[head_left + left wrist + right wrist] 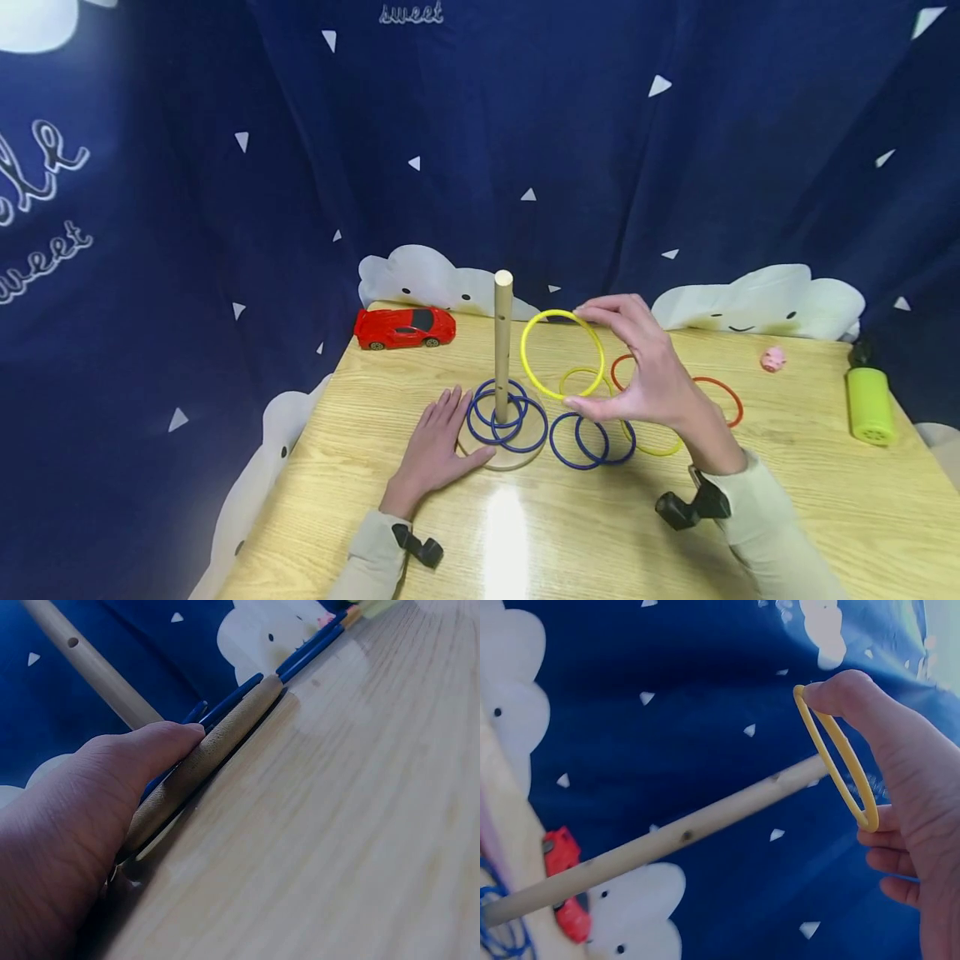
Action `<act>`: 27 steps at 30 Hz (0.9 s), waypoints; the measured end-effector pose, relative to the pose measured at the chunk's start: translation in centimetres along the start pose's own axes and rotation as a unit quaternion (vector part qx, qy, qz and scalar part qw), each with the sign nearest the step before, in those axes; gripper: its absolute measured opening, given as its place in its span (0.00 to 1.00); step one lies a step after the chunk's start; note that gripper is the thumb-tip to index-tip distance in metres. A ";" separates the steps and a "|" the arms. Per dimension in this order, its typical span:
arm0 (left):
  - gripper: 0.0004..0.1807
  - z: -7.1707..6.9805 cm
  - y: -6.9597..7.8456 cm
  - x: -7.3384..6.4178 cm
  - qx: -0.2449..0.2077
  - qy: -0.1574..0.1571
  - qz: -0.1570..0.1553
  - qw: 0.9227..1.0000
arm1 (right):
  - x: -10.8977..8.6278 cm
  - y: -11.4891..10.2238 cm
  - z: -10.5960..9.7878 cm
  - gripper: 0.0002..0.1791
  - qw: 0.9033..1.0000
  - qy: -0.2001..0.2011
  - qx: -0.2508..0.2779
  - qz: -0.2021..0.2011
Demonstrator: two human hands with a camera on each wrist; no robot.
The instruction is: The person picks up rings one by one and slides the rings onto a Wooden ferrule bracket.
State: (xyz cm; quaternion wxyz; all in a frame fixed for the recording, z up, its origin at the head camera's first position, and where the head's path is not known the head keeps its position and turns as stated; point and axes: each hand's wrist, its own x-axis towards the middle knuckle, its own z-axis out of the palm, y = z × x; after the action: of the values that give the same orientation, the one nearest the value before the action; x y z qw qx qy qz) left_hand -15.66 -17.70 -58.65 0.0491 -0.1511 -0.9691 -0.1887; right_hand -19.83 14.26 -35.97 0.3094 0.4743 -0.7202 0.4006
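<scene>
My right hand (pixel 648 375) pinches a yellow ring (pixel 522 354) between thumb and fingers, holding it up to the right of a wooden peg (pixel 503 333). In the right wrist view, the yellow ring (pixel 862 787) overlaps the peg's top end. Blue rings (pixel 545 425) lie around the foot of the peg on its round wooden base (pixel 502 460). My left hand (pixel 438 450) rests at the base's left side with fingers extended. Its thumb lies on the rim of the base (pixel 176 791) in the left wrist view.
Right of the base lie two overlapping blue rings (pixel 552 446), with yellow rings (pixel 663 452) and red rings (pixel 738 404) beyond. A red toy car (pixel 405 328) stands back left. A pink pig figure (pixel 772 359) and a green cylinder (pixel 870 404) are at the right.
</scene>
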 end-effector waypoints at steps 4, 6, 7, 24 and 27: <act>0.60 0.0 0.0 0.0 0.001 -0.003 -0.003 1.000 | 2.7 -0.4 -0.1 0.51 1.000 0.006 -0.008 -0.026; 0.60 -0.1 0.1 0.0 0.000 -0.001 -0.002 1.000 | 3.9 -0.4 -0.2 0.51 0.999 0.003 -0.018 -0.035; 0.60 -0.1 0.1 0.1 0.000 -0.002 -0.003 1.000 | 4.4 -0.4 -0.2 0.51 0.999 0.000 -0.024 -0.039; 0.60 0.1 -0.1 -0.1 0.007 -0.013 -0.011 1.000 | 7.4 1.5 1.5 0.48 0.995 -0.083 -0.051 -0.005; 0.60 0.1 -0.1 0.0 0.008 -0.013 -0.010 1.000 | 6.8 1.7 2.0 0.49 0.994 -0.097 -0.053 -0.002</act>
State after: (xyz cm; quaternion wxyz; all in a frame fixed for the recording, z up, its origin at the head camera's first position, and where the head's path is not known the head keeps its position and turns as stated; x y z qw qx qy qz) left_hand -15.68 -17.75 -58.76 0.0359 -0.1430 -0.9726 -0.1796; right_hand -24.02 9.94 -31.81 0.2635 0.4958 -0.7658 0.3136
